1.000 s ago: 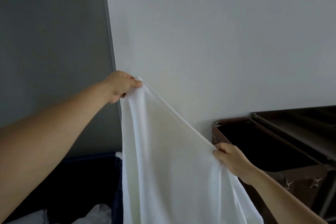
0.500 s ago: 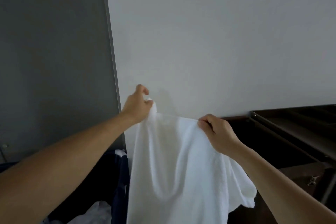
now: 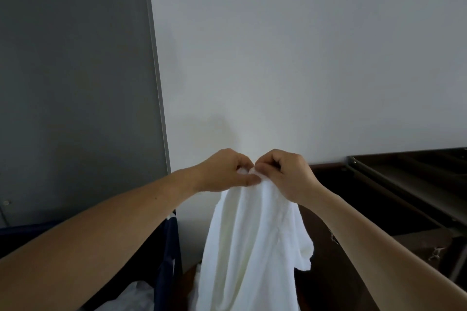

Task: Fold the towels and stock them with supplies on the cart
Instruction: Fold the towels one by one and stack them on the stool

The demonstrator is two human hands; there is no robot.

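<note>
Left hand (image 3: 223, 171) and right hand (image 3: 285, 174), fingers curled, knuckles together, each pinching the white towel's (image 3: 252, 242) top edge, left of the cart (image 3: 394, 184).

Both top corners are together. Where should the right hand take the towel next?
Likely the loose flap on its right edge, from the right: the towel hangs doubled from the pinched corners, the flap juts free, and the left hand can hold the top.

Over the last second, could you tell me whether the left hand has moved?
Yes. The left hand has dropped and swung right, away from the grey panel, meeting the right hand atop the white towel.
</note>
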